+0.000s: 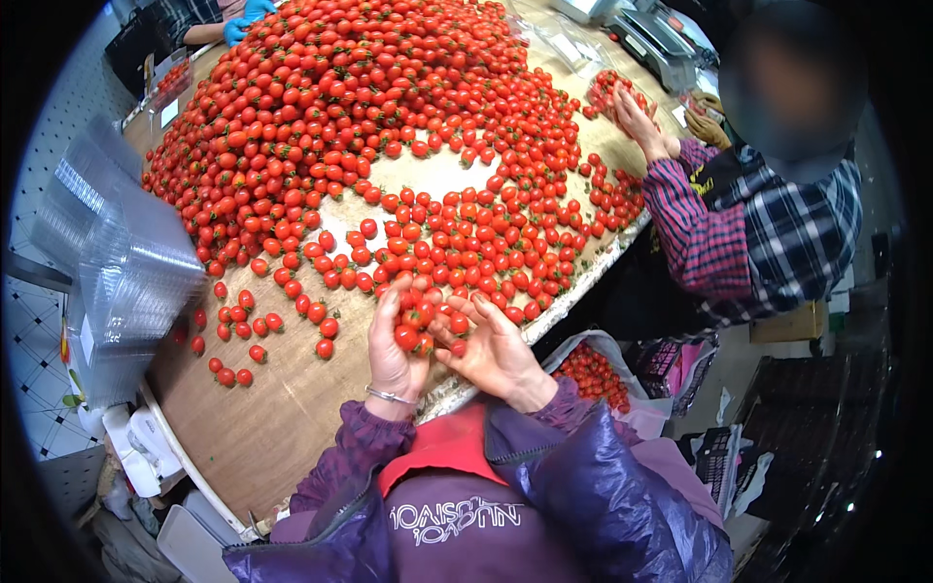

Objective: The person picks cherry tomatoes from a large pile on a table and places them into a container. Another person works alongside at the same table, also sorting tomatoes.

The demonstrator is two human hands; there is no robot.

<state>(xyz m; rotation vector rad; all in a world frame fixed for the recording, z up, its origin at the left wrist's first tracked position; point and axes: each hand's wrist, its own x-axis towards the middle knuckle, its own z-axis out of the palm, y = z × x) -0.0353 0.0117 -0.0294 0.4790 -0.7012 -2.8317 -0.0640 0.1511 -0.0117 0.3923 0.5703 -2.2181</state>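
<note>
A large heap of cherry tomatoes [342, 95] covers the far side of a wooden table [291, 408], thinning towards me. My left hand [397, 350], with a bracelet at the wrist, is cupped near the table's edge around several cherry tomatoes [415, 317]. Close beside it on the right, my right hand [503, 357] is turned palm up, its fingers curled around a few more tomatoes. Both hands are above the near rim of the spread tomatoes. A loose group of tomatoes [244, 321] lies to the left of my hands.
Stacked clear plastic containers [127, 255] stand at the left edge. At the right, a co-worker's hands [638, 120] are at a filled container, near a weighing scale [652, 44]. Another person's blue-gloved hand [237, 30] touches the heap's far left. A lined container of tomatoes [594, 375] stands below the table's right edge.
</note>
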